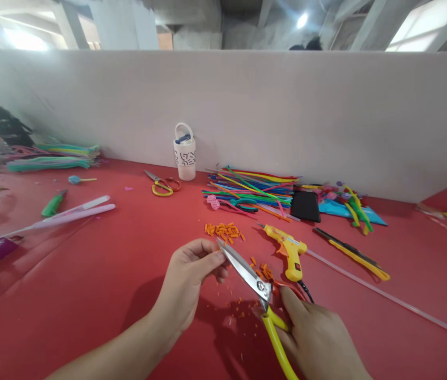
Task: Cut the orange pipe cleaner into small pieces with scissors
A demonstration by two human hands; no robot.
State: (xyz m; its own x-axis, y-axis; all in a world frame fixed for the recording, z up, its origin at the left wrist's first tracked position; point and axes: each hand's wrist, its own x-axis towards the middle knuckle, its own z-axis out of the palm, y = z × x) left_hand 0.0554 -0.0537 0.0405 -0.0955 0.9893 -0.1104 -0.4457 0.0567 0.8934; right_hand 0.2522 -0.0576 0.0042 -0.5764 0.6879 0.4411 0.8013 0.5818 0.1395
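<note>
My right hand (318, 340) grips the yellow and red handles of a pair of scissors (247, 272), blades closed and pointing up-left. My left hand (192, 279) is pinched at the blade tips, fingers together on something too small to make out. Small orange cut pieces (223, 230) lie in a pile just beyond, with more crumbs scattered on the red table (108, 274) under the scissors.
A yellow glue gun (289, 250) lies right of the blades. Behind it are a heap of coloured pipe cleaners (251, 190), a black phone (305, 205), a yellow utility knife (352, 253), a second pair of scissors (162, 184) and a white cup (185, 153) by the wall.
</note>
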